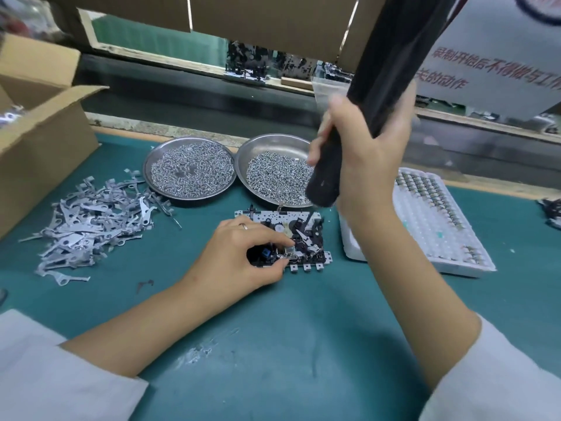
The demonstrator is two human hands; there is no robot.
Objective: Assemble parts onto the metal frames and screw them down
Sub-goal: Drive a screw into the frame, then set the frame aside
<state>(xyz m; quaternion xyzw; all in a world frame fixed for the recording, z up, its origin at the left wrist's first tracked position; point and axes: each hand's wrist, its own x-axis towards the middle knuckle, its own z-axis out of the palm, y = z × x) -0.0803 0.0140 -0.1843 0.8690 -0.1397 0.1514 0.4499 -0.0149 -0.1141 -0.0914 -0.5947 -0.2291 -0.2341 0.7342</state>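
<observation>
The frame is lying flat on the counter, just in front of the two screw dishes. It looks light, stiff and sharp-edged, crowded with small parts, so keep to its rim. Your left hand is pinching a small part on it; your right hand is gripping the driver above.

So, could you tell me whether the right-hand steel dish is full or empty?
Partly full: small silver screws cover the round steel dish's floor; its rim stays bare.
</observation>
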